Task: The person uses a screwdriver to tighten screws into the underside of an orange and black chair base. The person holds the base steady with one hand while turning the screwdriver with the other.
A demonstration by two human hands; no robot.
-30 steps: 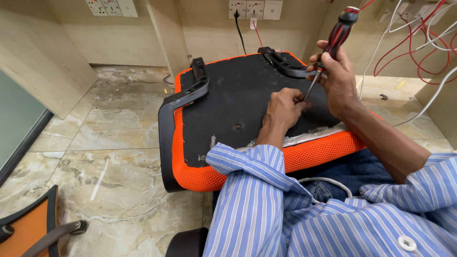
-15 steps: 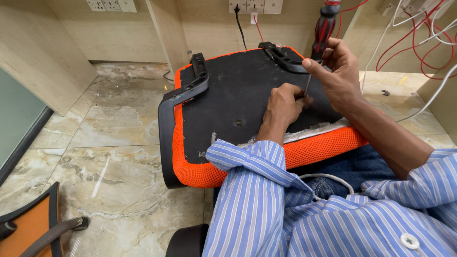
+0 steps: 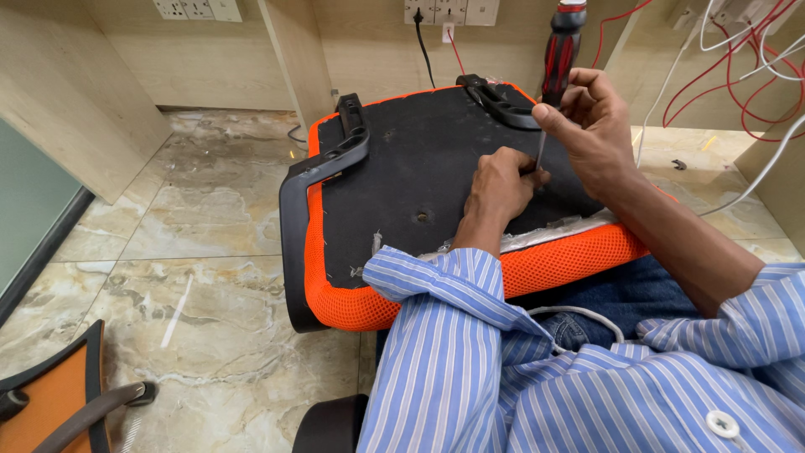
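Single head-worn view, looking steeply down and forward over striped sleeves. Close range to upturned orange chair seat [image 3: 470,226], resting across lap, filling centre frame. Beyond seat: beige wall with sockets [image 3: 453,10]. Left of seat: marble floor [image 3: 184,252]. Right of seat: red and white cables [image 3: 738,59]. Nearer left of seat, at lower corner: part of another orange chair [image 3: 50,403].

Bright, even indoor light falls from above, with no hard shadows; only a soft one lies under the upturned seat [image 3: 436,176] near its left edge. The marble floor [image 3: 168,252] shows a mild sheen, no strong glare. Focus is sharp throughout. Wide-angle bending curves the wall panels [image 3: 75,92] toward the picture's corners.
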